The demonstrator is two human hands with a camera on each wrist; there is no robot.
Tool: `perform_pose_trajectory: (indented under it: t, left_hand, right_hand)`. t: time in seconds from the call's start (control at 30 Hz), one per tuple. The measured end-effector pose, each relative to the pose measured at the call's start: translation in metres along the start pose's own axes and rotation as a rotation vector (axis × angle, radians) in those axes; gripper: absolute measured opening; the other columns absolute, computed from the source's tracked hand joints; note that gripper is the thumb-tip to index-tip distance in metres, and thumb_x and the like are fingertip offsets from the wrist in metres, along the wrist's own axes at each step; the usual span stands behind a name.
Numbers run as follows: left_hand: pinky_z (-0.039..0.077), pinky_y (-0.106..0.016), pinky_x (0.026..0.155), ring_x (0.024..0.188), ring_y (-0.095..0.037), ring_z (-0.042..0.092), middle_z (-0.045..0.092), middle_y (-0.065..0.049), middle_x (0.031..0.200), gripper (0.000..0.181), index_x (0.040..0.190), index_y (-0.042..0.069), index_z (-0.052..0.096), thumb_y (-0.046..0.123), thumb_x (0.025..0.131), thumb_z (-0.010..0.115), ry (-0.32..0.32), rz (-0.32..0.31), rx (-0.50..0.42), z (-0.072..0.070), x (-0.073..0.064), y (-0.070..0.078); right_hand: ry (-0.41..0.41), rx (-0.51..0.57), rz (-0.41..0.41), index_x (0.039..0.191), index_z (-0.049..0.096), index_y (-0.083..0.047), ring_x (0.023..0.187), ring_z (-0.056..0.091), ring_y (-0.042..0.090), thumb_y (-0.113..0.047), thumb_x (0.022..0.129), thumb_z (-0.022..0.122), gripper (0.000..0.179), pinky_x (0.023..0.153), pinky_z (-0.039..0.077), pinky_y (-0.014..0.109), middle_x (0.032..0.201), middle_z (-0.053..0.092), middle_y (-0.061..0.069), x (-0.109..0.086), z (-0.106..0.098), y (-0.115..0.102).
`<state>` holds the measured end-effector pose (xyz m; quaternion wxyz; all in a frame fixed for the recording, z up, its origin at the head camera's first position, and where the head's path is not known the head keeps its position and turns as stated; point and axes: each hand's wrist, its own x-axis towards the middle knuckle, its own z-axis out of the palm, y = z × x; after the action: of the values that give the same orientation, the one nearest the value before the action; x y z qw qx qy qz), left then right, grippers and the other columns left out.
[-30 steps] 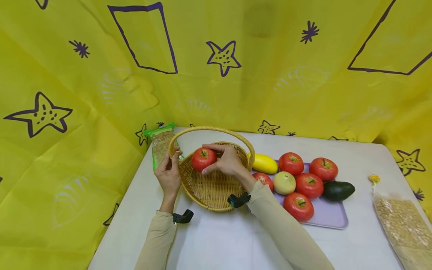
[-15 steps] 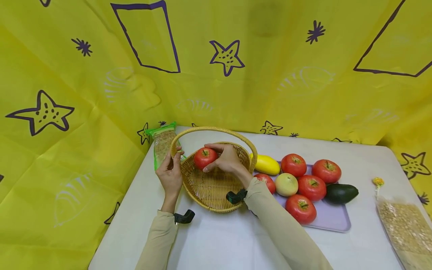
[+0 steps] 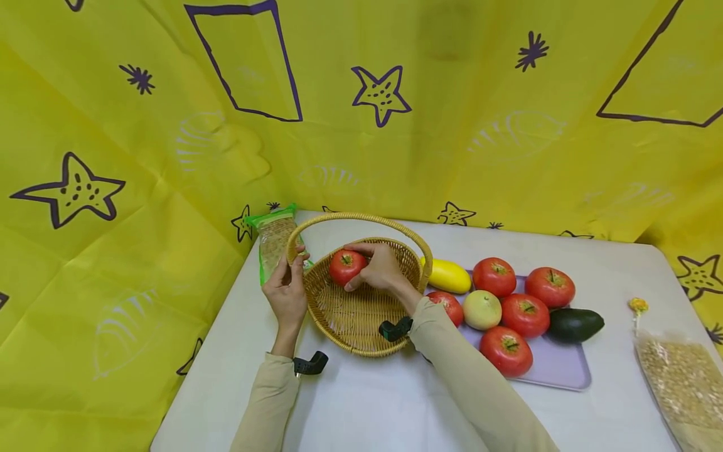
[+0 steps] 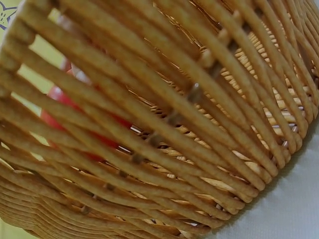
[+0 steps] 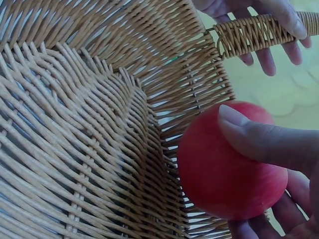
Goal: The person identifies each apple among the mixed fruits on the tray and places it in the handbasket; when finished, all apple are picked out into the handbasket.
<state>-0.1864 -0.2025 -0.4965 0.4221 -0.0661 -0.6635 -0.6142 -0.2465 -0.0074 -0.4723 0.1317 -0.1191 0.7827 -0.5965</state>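
Note:
A red apple (image 3: 344, 270) is in my right hand (image 3: 383, 267), held over the far left part of a wicker basket (image 3: 356, 320). In the right wrist view my thumb (image 5: 269, 142) lies across the apple (image 5: 214, 169), with other fingers under it. My left hand (image 3: 287, 301) grips the left side of the basket's arched handle (image 3: 361, 216). The left wrist view is filled by the woven basket wall (image 4: 164, 119), and the apple shows red through its gaps. Bare weave is visible across the basket's bottom.
Right of the basket, a lilac tray (image 3: 556, 367) bears several apples (image 3: 525, 316), a pale round fruit (image 3: 482, 309), a yellow oblong fruit (image 3: 447, 276) and a dark green avocado (image 3: 576, 325). A green-edged packet (image 3: 277, 238) stands behind my left hand; a grain bag (image 3: 680, 376) lies far right.
My right hand has brought the apple slightly lower and to the right within the basket's rim. The left hand keeps its hold on the handle. The whole view has shifted slightly.

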Motion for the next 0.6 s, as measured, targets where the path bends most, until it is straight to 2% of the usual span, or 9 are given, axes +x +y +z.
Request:
perform_pose_trajectory:
  t: [0.23, 0.43, 0.5, 0.6]
  left_hand:
    - [0.060, -0.018, 0.082, 0.099, -0.022, 0.079, 0.075, -0.031, 0.115, 0.032, 0.131, 0.000, 0.074, -0.007, 0.103, 0.061, 0.005, -0.012, -0.004, 0.000, 0.000, 0.000]
    - [0.060, -0.019, 0.084, 0.099, -0.019, 0.079, 0.075, -0.031, 0.115, 0.030, 0.132, -0.004, 0.072, -0.005, 0.104, 0.062, 0.004, -0.019, -0.004, 0.001, -0.001, 0.000]
    - [0.060, -0.019, 0.080, 0.099, -0.019, 0.079, 0.075, -0.030, 0.116, 0.030, 0.132, -0.005, 0.072, -0.005, 0.104, 0.062, 0.005, -0.021, 0.002, 0.001, -0.001, 0.000]
    - [0.054, -0.015, 0.068, 0.099, -0.017, 0.079, 0.075, -0.030, 0.116, 0.032, 0.134, -0.004, 0.071, -0.006, 0.103, 0.062, 0.010, -0.020, 0.008, 0.000, -0.002, -0.001]
  right_hand:
    - [0.018, -0.069, -0.022, 0.131, 0.076, -0.015, 0.128, 0.066, 0.034, 0.009, 0.051, 0.101, 0.087, 0.108, 0.055, 0.051, 0.134, 0.073, 0.012, 0.001, 0.001, 0.003]
    - [0.012, -0.225, -0.035, 0.130, 0.076, -0.014, 0.125, 0.066, 0.035, 0.003, 0.051, 0.102, 0.086, 0.106, 0.056, 0.050, 0.133, 0.073, 0.014, 0.002, 0.001, 0.009]
    - [0.007, -0.262, -0.042, 0.131, 0.076, -0.015, 0.126, 0.066, 0.036, 0.001, 0.051, 0.103, 0.085, 0.106, 0.056, 0.051, 0.134, 0.072, 0.015, 0.003, 0.002, 0.010]
    - [-0.008, -0.280, -0.043, 0.132, 0.075, -0.015, 0.127, 0.064, 0.038, 0.000, 0.053, 0.103, 0.085, 0.107, 0.055, 0.053, 0.136, 0.070, 0.017, 0.003, 0.003, 0.011]
